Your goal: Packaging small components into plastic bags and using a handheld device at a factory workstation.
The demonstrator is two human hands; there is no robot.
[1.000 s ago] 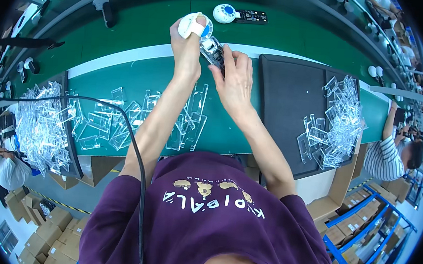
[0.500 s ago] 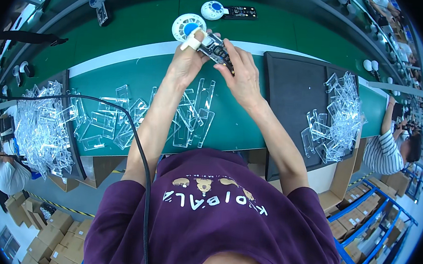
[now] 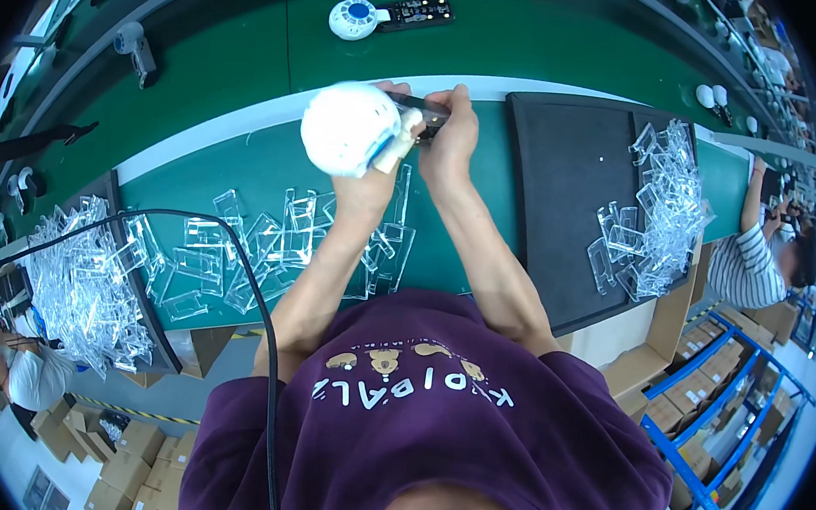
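Both my hands hold one device with a round white head [image 3: 346, 130] and a dark, flat body [image 3: 424, 112]. My left hand [image 3: 370, 190] is closed around it where the head meets the body, with a pale wrap on the thumb. On the body's other end my right hand [image 3: 454, 139] is closed, fingers bent around the edge. The white head faces up toward me, and its blue part shows only at the rim. Clear plastic frames [image 3: 300, 227] lie loose on the green mat [image 3: 456, 259] beside my left forearm.
A similar device [image 3: 355, 19] lies on the green belt [image 3: 501, 42] ahead, another [image 3: 135, 47] farther left. A black tray [image 3: 566, 191] at right carries piled clear frames [image 3: 670, 218]; another heap [image 3: 89, 287] sits at left. A black cable [image 3: 265, 311] hangs over my left side.
The device has come nearer to me and turned over, so its white back shows instead of the vented blue-centred face. My right hand has shifted to the body's end.
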